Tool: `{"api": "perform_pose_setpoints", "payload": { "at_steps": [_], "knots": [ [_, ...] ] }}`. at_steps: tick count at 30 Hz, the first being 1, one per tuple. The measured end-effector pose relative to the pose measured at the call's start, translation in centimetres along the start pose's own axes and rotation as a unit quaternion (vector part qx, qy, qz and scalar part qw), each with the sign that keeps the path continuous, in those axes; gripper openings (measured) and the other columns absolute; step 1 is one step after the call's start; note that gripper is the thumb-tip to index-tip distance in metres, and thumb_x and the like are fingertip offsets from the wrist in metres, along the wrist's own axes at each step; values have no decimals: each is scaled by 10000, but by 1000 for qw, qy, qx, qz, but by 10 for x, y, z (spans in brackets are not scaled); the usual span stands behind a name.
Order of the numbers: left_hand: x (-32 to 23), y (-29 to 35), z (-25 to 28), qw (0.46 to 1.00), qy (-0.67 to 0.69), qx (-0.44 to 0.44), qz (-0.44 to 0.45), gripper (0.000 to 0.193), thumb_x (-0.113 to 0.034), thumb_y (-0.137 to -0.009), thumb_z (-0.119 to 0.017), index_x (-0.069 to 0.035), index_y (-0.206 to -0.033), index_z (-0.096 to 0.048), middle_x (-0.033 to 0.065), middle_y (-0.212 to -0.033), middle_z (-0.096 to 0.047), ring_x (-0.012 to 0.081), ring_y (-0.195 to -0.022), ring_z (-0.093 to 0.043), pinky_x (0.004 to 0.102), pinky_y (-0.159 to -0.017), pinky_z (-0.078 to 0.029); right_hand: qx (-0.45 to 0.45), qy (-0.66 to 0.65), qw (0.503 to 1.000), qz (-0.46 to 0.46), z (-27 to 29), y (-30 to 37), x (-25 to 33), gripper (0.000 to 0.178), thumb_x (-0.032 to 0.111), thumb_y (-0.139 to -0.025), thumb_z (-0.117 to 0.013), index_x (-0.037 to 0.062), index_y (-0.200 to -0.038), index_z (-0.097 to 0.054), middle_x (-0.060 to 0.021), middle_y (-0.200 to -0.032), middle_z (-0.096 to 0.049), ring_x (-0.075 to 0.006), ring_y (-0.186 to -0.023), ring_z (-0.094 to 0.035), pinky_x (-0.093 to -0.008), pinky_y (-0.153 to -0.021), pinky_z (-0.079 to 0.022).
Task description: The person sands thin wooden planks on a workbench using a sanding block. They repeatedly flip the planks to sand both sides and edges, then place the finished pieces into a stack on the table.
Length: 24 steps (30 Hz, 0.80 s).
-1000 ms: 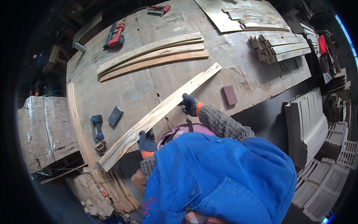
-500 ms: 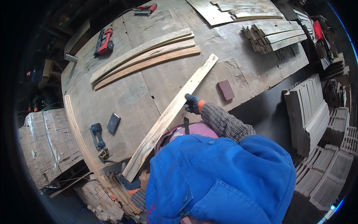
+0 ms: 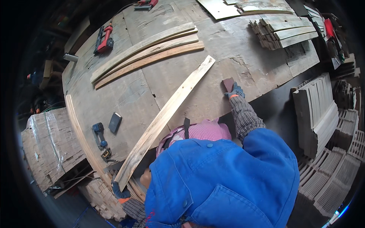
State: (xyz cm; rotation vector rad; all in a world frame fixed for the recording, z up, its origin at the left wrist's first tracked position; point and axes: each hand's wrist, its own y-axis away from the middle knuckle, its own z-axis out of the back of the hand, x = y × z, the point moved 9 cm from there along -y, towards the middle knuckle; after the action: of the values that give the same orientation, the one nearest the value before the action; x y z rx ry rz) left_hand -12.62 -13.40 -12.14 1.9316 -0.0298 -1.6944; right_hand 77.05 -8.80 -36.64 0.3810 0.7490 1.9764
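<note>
A long pale wooden board (image 3: 167, 117) lies slantwise over the workbench (image 3: 137, 98), its near end jutting past the front edge. My gloved left hand (image 3: 121, 191) is closed round that near end. Off to the right, my gloved right hand (image 3: 236, 91) has its fingers on a maroon sanding block (image 3: 227, 84), which rests on the bench right of the board's far end. Part of the block is covered by the fingers.
Several narrow boards (image 3: 148, 57) lie farther back, near a red nail gun (image 3: 104, 41). At left are a dark block (image 3: 115, 122) and a blue tool (image 3: 99, 136). Stacked slats (image 3: 292, 32) sit at the back right. Wrapped wood (image 3: 53, 144) stands beyond the left edge.
My right hand has left the board's middle and moved right onto the sanding block. The board has shifted slightly left and toward me, with my left hand still on its end.
</note>
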Motion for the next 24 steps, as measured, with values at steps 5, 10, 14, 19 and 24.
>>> {"api": "perform_pose_setpoints", "payload": {
  "at_steps": [5,10,14,19,24],
  "knots": [
    [-35,10,-23,987,-93,95,-92,505,-331,-979,-629,-17,-1367,-556,168,-1324,-604,332,-1199,-598,445,-1015,-519,-59,-90,994,-2,-8,-17,7,1100,484,-727,-829,202,-1599,-221,-161,-1425,-538,-368,-1284,-543,-468,-1069,-446],
    [-40,9,8,955,-165,142,-201,483,-348,-1003,-592,-14,-1351,-563,166,-1314,-599,333,-1206,-588,460,-1021,-517,-145,-357,898,211,17,14,78,832,443,-743,-795,89,-1444,-522,-237,-1277,-640,-390,-1121,-642,-412,-990,-504],
    [-58,24,21,848,-348,81,-391,476,-384,-1015,-567,-20,-1320,-578,149,-1290,-599,312,-1176,-596,462,-1007,-519,-140,-327,841,407,39,91,160,734,412,-740,-788,194,-1410,-583,-197,-1242,-635,-380,-1136,-584,-431,-1017,-464],
    [-51,20,33,943,-264,-3,-204,514,-441,-1025,-526,-21,-1319,-575,142,-1254,-602,311,-1156,-592,468,-1011,-513,-84,-141,907,388,51,107,212,693,529,-757,-721,334,-1406,-577,-177,-1246,-612,-372,-1191,-549,-467,-1044,-426],
    [-64,45,13,946,-264,-39,-183,529,-433,-1069,-411,-6,-1338,-569,168,-1270,-586,335,-1189,-571,483,-1054,-474,-62,-59,970,227,89,2,221,703,552,-775,-697,363,-1434,-540,-156,-1406,-550,-339,-1319,-499,-464,-1103,-394]
  ]
}}
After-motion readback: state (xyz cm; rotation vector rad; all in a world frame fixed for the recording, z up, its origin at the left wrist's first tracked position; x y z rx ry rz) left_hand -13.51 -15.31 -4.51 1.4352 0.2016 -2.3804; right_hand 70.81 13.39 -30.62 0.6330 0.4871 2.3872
